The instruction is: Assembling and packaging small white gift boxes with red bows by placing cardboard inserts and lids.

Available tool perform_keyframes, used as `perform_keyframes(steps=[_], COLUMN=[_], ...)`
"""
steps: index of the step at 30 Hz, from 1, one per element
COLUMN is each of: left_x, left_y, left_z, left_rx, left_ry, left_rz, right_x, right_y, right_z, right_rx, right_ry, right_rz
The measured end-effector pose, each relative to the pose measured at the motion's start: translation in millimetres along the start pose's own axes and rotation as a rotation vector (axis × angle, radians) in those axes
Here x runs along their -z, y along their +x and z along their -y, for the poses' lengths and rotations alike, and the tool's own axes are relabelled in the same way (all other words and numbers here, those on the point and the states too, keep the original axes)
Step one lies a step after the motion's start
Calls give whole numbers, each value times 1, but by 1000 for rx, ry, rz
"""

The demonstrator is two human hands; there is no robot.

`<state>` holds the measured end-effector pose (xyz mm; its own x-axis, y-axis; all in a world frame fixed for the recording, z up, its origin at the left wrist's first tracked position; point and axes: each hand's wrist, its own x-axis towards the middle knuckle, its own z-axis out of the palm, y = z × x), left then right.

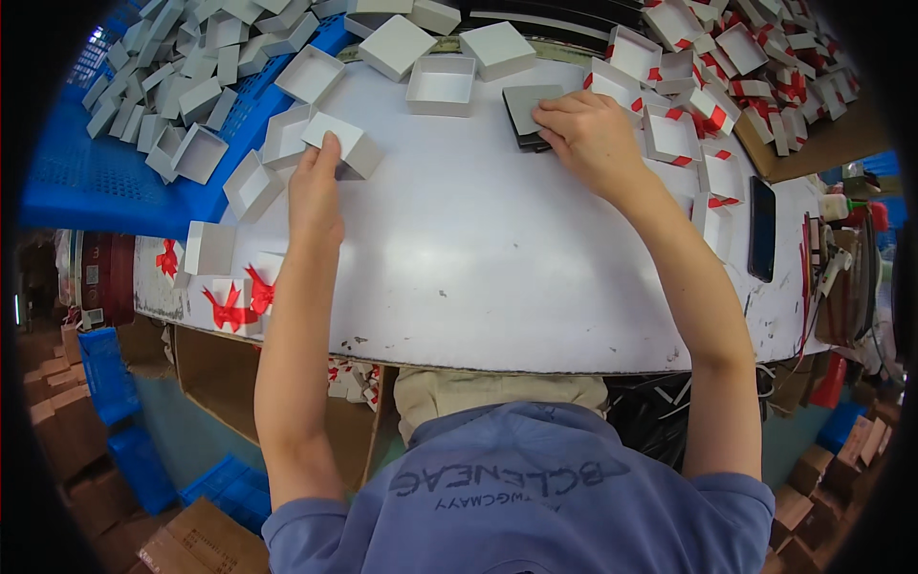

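My left hand is closed on the edge of a small white box part, its fingertips on the top face. Open white box parts stand close around it, one of them an open box half beside my wrist. At the back of the table, right of centre, my right hand pinches the edge of a thin grey pad on a short dark stack. How many pads lie under it I cannot tell. Behind the stack and to its left sits an open white box half.
A blue crate heaped with white box parts stands at the left. Box parts with red ribbon lie at the right, beside a carton full of them. A phone lies near the right edge. Bowed boxes sit front left.
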<state>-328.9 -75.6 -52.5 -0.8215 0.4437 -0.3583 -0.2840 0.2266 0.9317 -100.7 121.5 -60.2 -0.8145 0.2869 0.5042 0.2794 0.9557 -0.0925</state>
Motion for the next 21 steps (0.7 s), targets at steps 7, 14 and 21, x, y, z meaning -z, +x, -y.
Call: perform_keyframes(steps=[7,14,21], left_x=[-12,-19,27], left_y=[-78,-84,-85], left_z=[35,71,40], left_rx=[-1349,-980,-1224], left_ry=[1116,525,1183], left_rz=[327,696,751], right_x=[38,28,32], right_y=[-30,-56,-33], right_z=[59,105,-60], right_rx=[297,291,-118], right_ry=[51,385,-119], right_rz=[-280,167,-45])
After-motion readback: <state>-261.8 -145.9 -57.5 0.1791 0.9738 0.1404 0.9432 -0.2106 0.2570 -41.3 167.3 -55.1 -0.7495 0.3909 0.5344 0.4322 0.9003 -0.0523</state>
